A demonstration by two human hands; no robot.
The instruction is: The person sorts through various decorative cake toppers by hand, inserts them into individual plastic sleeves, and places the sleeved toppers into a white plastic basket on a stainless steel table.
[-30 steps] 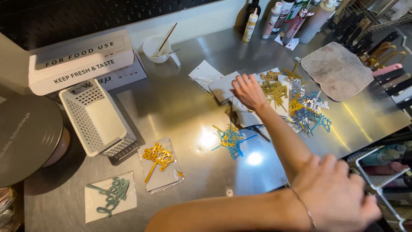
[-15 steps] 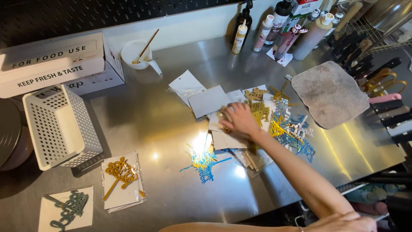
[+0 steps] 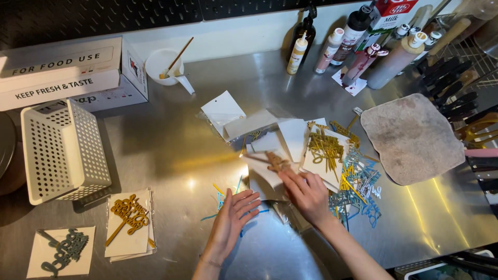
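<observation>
From the head view, both hands were down on the steel desk (image 3: 166,150). The left hand (image 3: 233,220) lay flat, palm down, fingers (image 3: 249,203) spread and released, resting on a few thin blue toppers (image 3: 224,199) that poked out from under it. The right hand (image 3: 308,194) sat just beside it, fingers bent lightly onto a white card (image 3: 267,176); whether they pinched the card or only pressed on it I could not tell. A small gold topper (image 3: 277,162) lay on that card, just beyond the fingertips.

Right of the hands was a loose heap: white cards, a bunch of gold toppers (image 3: 324,148) on one card, and a tangle of blue and silver toppers (image 3: 360,189) touching it. A grey cloth (image 3: 412,137) lay further right, near a row of knife handles (image 3: 467,109) at the edge.

Along the back stood several squeeze bottles (image 3: 358,46) and a milk carton (image 3: 389,10). A white cup (image 3: 163,65) with a brush (image 3: 176,58) in it sat next to two stacked boxes (image 3: 62,72). A white perforated basket (image 3: 62,150) stood at the left. In front of it lay a card with a gold topper (image 3: 127,215), and beside that another card with a dark teal topper (image 3: 65,251).
</observation>
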